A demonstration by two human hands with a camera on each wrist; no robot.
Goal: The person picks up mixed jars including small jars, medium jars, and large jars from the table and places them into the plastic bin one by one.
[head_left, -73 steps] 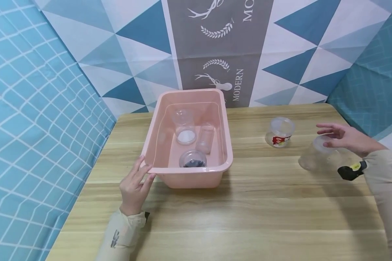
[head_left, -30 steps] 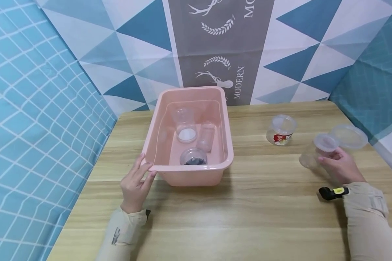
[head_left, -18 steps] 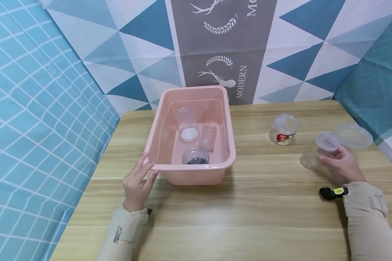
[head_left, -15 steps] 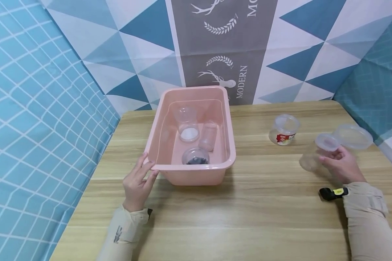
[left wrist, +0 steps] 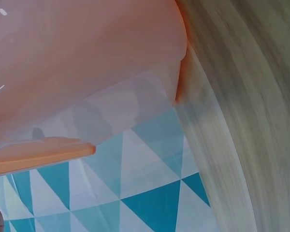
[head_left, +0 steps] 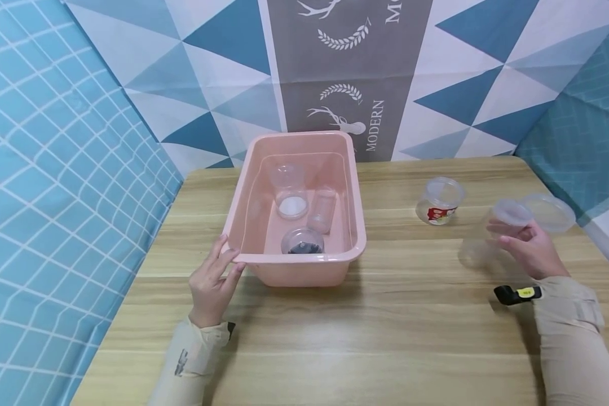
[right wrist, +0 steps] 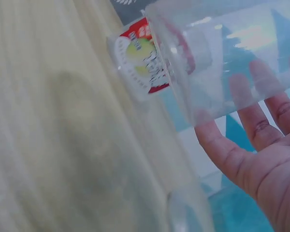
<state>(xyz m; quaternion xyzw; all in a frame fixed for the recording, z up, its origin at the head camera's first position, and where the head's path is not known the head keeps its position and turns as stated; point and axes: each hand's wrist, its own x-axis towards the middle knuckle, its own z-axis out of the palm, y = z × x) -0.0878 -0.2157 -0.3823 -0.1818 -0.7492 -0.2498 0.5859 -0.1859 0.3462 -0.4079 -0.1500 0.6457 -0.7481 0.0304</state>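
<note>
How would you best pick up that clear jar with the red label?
I'd probably grip the clear jar round its side wall, coming from the near side: it stands upright, its wall is round, and the clear cup in the right hand is off to its right.

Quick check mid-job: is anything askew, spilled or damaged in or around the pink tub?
One clear cup inside the pink tub appears to lie on its side, whereas the labelled container on the table stands upright. No spill or damage shows, though blur hides detail on the held cup in the right hand.
</note>
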